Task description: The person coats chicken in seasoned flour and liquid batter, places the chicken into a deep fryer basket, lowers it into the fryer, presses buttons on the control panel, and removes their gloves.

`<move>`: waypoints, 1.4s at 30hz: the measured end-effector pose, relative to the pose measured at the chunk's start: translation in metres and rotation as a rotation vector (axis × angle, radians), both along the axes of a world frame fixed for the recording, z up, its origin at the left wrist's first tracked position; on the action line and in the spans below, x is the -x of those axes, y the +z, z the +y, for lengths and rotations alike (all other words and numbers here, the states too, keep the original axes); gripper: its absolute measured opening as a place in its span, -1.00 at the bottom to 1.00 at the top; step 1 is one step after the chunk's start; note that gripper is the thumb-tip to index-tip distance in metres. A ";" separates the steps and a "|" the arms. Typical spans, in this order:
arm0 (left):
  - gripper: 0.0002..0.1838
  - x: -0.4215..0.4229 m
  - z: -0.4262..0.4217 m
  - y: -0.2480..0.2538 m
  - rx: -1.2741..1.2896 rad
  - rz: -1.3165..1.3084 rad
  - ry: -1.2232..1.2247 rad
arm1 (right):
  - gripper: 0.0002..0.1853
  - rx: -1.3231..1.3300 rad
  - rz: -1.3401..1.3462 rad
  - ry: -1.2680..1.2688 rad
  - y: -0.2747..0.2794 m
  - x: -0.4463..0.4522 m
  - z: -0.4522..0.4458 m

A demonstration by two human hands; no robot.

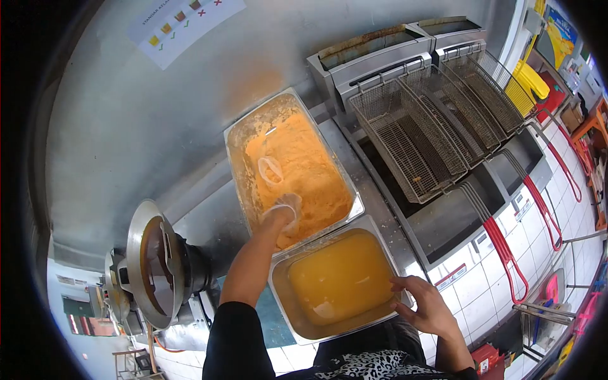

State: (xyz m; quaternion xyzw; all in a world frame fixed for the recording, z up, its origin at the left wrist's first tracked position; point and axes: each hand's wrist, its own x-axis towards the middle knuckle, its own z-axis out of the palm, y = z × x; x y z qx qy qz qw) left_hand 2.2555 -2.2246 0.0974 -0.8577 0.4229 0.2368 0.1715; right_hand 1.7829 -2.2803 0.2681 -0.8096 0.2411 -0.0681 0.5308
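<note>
My left hand (286, 214), in a thin clear plastic glove, reaches down into a steel pan (232, 149) of orange breading flour (310, 168). Its fingers are partly buried and I cannot make out their shape. Just beyond it a pale translucent ring-shaped thing (270, 170) lies in the flour. Nearer my body stands a second steel pan (278, 303), which contains yellow liquid (339, 272). At its right rim is my right hand (423, 304), bare, with thumb and fingers apart and the fingertips over the edge.
On the right is a fryer (443, 225) with several wire baskets (411, 136) and red-handled grips (503, 250) sticking out toward me. A wide metal pan of dark liquid (155, 266) stands on the left. Behind the pans rises a steel wall (145, 120) with a printed sheet (183, 25).
</note>
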 end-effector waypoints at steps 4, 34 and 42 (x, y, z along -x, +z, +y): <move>-0.75 -0.026 0.005 0.022 0.064 -0.054 0.223 | -0.49 0.014 0.022 -0.003 0.001 0.002 -0.001; -0.37 -0.036 0.025 -0.074 -0.001 -0.212 0.179 | -0.51 0.026 -0.017 0.048 0.009 -0.009 0.002; -0.71 -0.064 0.022 -0.010 0.284 -0.270 0.022 | -0.51 0.036 -0.005 0.040 0.002 -0.006 -0.004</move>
